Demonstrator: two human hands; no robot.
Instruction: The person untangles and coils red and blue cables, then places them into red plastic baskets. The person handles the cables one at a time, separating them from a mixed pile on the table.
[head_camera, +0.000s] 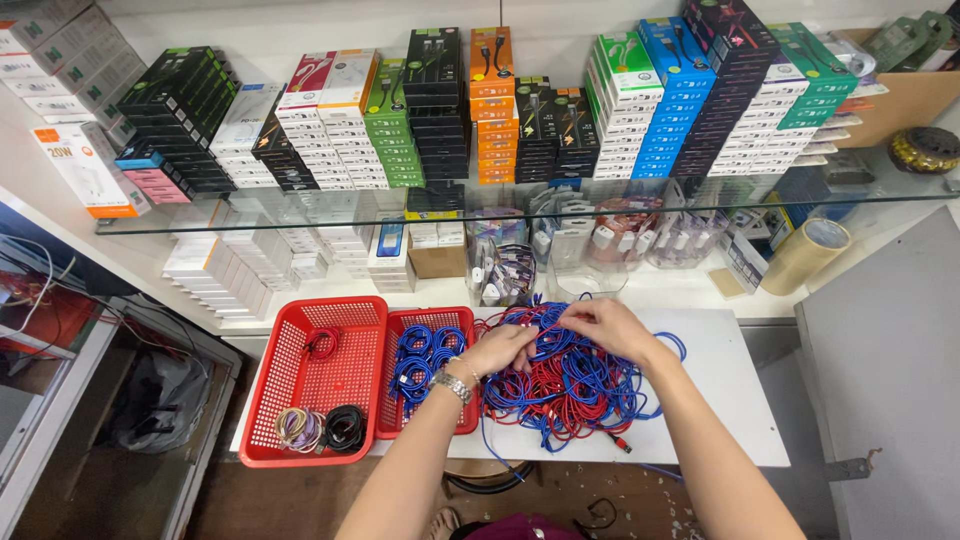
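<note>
White table (730, 400), hands, left (500, 350) and right (605, 325), both pinching a blue cable (545, 335) stretched sideways between them.

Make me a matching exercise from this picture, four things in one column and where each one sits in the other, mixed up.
Things:
1. tape roll
2. coiled blue cables
3. loose tangle of cables
4. black coil

Places:
A. under both hands on the white table
B. smaller red basket
C. near corner of the larger red basket
D. shelf at the right, below the glass

Pairs: 1-D, 2-B, 3-A, 4-C
</note>
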